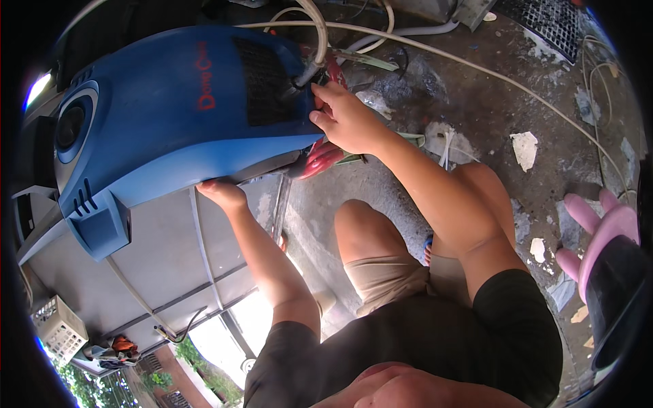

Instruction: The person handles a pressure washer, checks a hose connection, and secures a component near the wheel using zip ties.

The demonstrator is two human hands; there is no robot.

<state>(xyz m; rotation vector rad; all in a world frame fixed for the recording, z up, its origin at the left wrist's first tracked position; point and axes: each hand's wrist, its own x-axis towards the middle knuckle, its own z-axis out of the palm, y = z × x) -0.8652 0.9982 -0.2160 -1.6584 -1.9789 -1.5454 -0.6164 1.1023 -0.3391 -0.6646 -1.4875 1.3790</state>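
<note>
A large blue machine housing (170, 115) with a black vent grille and a round dial fills the upper left. My left hand (221, 194) grips its lower edge from below. My right hand (347, 119) is closed at its rear corner, where a black cable and a pale hose (320, 37) enter, fingers pinching there; what they pinch is hidden. Red-handled pliers (320, 158) lie just below that hand, under the housing's edge.
I squat on a stained concrete floor (476, 102) crossed by pale cables (544, 102). A grey metal frame (204, 265) lies under the machine. A pink-soled item on a dark object (605, 251) is at the right. A white crate (58, 326) sits lower left.
</note>
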